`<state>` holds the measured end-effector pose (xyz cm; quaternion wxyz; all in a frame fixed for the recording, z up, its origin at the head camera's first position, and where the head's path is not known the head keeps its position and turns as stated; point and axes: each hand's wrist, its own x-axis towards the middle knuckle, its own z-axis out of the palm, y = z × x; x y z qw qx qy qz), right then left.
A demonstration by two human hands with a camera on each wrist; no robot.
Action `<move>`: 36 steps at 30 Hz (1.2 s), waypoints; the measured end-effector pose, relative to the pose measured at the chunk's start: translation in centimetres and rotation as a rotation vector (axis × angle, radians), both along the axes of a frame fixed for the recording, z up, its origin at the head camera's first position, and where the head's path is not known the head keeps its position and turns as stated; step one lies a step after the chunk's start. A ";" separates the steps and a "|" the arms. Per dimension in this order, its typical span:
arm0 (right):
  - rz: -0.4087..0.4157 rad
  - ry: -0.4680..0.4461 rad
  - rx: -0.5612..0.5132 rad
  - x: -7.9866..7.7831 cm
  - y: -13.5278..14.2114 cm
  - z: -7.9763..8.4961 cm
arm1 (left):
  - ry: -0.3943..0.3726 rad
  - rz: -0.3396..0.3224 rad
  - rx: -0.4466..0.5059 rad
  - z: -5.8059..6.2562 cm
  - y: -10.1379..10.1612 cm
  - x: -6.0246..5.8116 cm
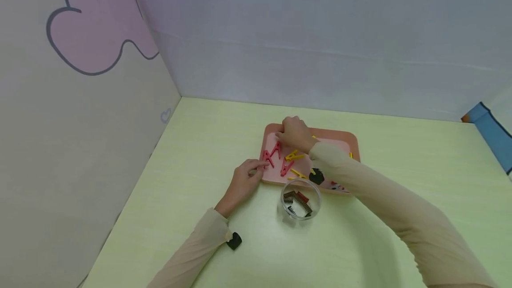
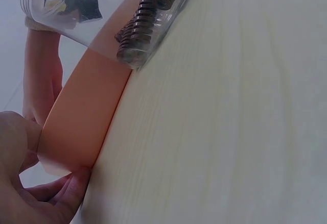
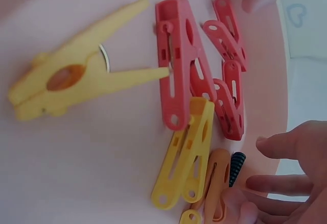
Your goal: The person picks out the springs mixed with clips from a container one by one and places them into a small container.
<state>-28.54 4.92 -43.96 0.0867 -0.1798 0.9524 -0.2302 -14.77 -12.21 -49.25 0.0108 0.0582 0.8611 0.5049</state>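
In the head view my left hand (image 1: 246,178) is at the near left corner of a pink tray (image 1: 352,140). The left wrist view shows its thumb and fingers gripping the tray's wall (image 2: 87,106) at that corner. My right hand (image 1: 296,133) reaches into the tray's far left part. Its fingers (image 3: 278,184) are spread around a dark coil spring (image 3: 236,169), beside an orange clothespin (image 3: 216,183). Yellow clothespins (image 3: 184,155) and pink clothespins (image 3: 176,66) lie scattered on the tray floor.
A clear round container (image 1: 301,199) holding several brown, red and dark coil springs (image 1: 302,197) stands just in front of the tray. Small red and dark pieces (image 1: 337,186) lie at the tray's near right, partly under my right sleeve (image 1: 372,186). Walls rise behind and left.
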 end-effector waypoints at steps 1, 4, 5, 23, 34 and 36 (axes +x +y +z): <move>0.011 0.009 0.010 0.0 -0.1 -0.1 | 0.002 -0.001 0.000 0.0 0.0 0.0; 0.036 0.032 0.032 0.1 -0.4 -0.2 | -0.003 -0.002 -0.005 -0.1 0.0 0.1; 0.042 0.034 0.042 0.1 -0.5 -0.2 | 0.002 -0.004 -0.004 -0.1 0.0 0.1; 0.228 -0.033 0.004 0.6 -1.9 -0.1 | 0.039 -0.018 -0.007 -0.2 -0.1 0.6; 0.292 -0.057 -0.034 0.2 -3.1 -0.8 | 0.032 -0.015 -0.023 -0.1 -0.4 0.4; 0.293 -0.057 -0.035 0.2 -3.1 -0.8 | 0.037 -0.018 -0.020 -0.2 -0.5 0.4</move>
